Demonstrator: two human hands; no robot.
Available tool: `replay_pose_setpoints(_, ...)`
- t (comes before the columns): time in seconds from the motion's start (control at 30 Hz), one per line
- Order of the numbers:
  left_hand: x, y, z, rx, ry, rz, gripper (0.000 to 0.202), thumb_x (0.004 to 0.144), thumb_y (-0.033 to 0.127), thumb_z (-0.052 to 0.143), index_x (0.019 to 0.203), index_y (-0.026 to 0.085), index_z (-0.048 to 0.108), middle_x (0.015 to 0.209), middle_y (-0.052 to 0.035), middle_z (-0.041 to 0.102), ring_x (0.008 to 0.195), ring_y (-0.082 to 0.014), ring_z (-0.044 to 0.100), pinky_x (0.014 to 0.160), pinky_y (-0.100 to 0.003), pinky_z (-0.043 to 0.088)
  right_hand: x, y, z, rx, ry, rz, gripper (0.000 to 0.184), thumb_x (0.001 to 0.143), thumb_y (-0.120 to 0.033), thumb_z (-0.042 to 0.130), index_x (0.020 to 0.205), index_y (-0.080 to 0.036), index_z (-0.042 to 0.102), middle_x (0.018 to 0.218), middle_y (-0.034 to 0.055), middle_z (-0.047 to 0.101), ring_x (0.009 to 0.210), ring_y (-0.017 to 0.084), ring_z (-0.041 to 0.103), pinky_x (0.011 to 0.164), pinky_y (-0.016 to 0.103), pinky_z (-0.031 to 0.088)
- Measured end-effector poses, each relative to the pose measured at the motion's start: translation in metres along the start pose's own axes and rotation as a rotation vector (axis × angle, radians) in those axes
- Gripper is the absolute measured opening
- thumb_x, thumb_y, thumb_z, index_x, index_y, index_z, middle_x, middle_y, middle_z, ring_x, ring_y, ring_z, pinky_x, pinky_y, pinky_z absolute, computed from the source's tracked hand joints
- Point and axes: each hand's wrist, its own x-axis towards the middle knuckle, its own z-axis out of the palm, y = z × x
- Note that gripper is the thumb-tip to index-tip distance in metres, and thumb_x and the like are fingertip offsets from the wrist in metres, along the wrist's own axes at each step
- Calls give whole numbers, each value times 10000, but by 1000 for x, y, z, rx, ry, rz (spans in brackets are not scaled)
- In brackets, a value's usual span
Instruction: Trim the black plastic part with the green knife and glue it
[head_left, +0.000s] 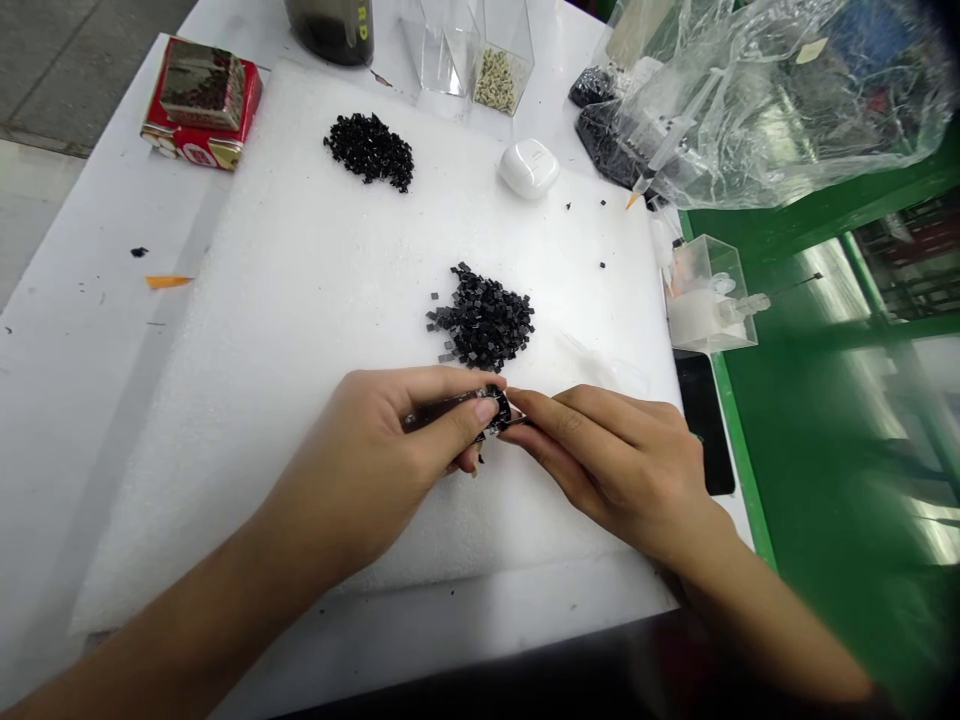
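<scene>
My left hand (375, 450) is closed round a dark, glossy small part (498, 408), mostly hidden by the thumb and fingers. From the other side, my right hand (630, 460) pinches at the end of that part. A thin dark sliver shows at the right fingertips; I cannot make out what it is. Just beyond the fingers lies a heap of small flat black squares (487, 318) on a white foam sheet (300, 290). Farther back on the sheet is a second heap of tiny black pieces (369, 150).
A white rounded case (529, 168) sits at the back of the sheet. Behind it stand clear bins (504, 60), one with small brass-coloured pieces. Plastic bags (750, 110) crowd the back right. A red box (199, 105) stands back left, and a dark phone-like slab (705, 425) lies right.
</scene>
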Motion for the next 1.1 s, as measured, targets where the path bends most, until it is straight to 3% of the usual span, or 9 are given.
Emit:
replay_pose_setpoints(0.17,1,0,0,-14,-5,6,228,868,371,713,1091,345,756,655,64,672,643,-73,605,629,-146,515,-2,-3,0,-40,-9,-5,350,945,-242,662,1270,-125,609,788,11,676,630,103,603,569,256,468)
replay_pose_setpoints(0.83,2,-2,1,65,26,60,199,879,342,683,1060,364,762,650,70,678,621,-81,598,597,-181,491,-5,-4,3,-70,-22,-10,412,919,-210,696,1302,-109,581,797,17,677,650,120,600,560,295,459)
replay_pose_setpoints(1.1,2,0,3,112,54,38,221,856,375,702,1066,337,760,622,69,671,584,-85,563,551,-189,460,-2,-3,-2,62,-63,43,180,952,-243,651,1109,-156,644,839,26,697,652,119,620,557,285,447)
